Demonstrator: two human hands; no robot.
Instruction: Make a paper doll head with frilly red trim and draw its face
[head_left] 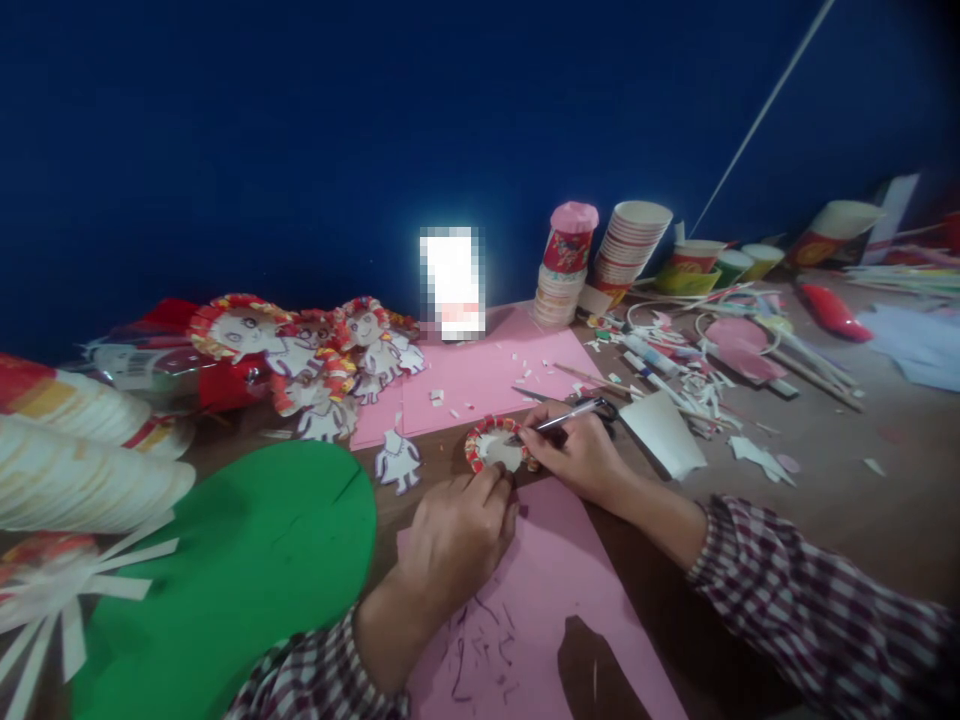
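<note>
My right hand [581, 450] is closed around a dark pen [564, 418], its tip at a small round paper doll head [495, 447] with a white middle and a curled red-and-yellow rim. With curled fingers, my left hand [459, 528] grips the near edge of that doll head. Any drawing on the white middle is too small to make out. To the left lies a white paper doll body [398, 461] outlined in purple. Finished-looking paper dolls [244, 335] with drawn faces and curled rims are piled farther left.
Pink paper sheets [480, 375] lie behind and under my hands. A green sheet [262, 560] and stacked paper cups [82, 470] are at left. Upright cup stacks [630, 245], markers, sticks and paper scraps [690, 390] crowd the right. A bright pixelated patch [452, 280] stands at the back.
</note>
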